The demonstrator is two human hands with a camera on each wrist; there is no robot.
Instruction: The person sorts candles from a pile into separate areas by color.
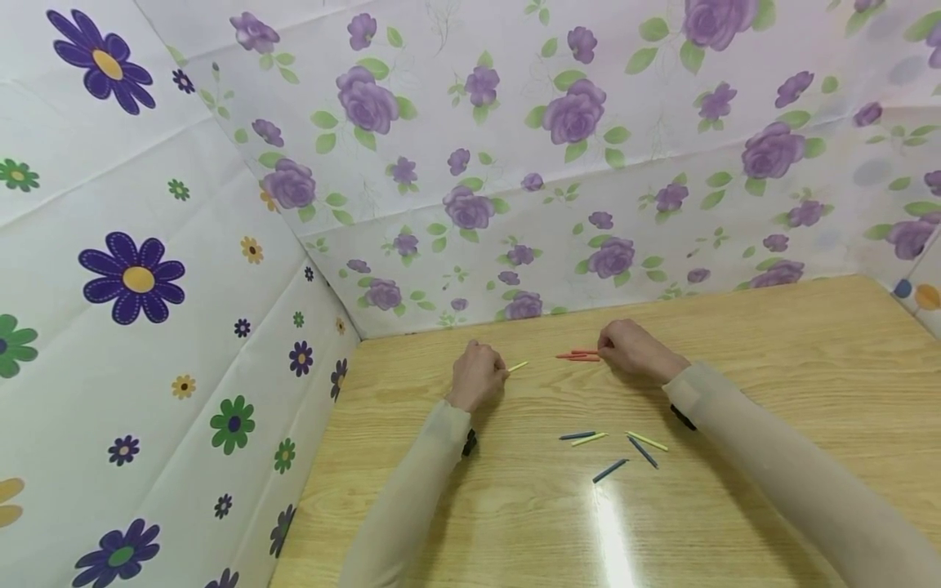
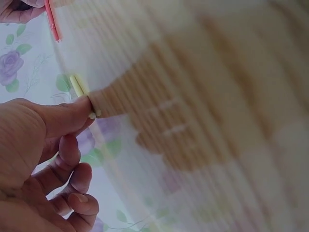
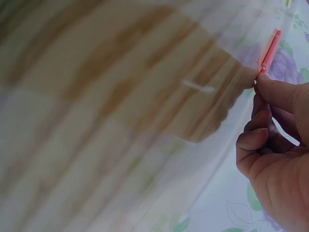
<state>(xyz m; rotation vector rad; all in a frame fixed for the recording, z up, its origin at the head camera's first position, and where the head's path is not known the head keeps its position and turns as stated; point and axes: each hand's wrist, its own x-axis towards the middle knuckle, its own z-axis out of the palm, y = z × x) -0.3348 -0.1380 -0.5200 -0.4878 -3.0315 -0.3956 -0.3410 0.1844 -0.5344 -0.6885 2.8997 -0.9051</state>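
Near the back of the wooden table, the left hand (image 1: 478,376) pinches the near end of a yellow stick (image 1: 518,366). In the left wrist view the thumb and a finger of that hand (image 2: 53,150) meet on the yellow stick (image 2: 77,86), the other fingers curled. To the right, several red sticks (image 1: 584,358) lie close together, and the right hand (image 1: 635,349) touches their right end. The right wrist view has the right hand (image 3: 277,125) with thumb and finger together at the end of a red stick (image 3: 270,52).
Closer to the front lie blue sticks (image 1: 609,470) and yellow sticks (image 1: 647,441), loosely scattered between the forearms. The wooden table (image 1: 823,367) meets a flowered cloth (image 1: 470,147) at the back and another cloth (image 1: 184,327) on the left. A bright reflection crosses the tabletop in front.
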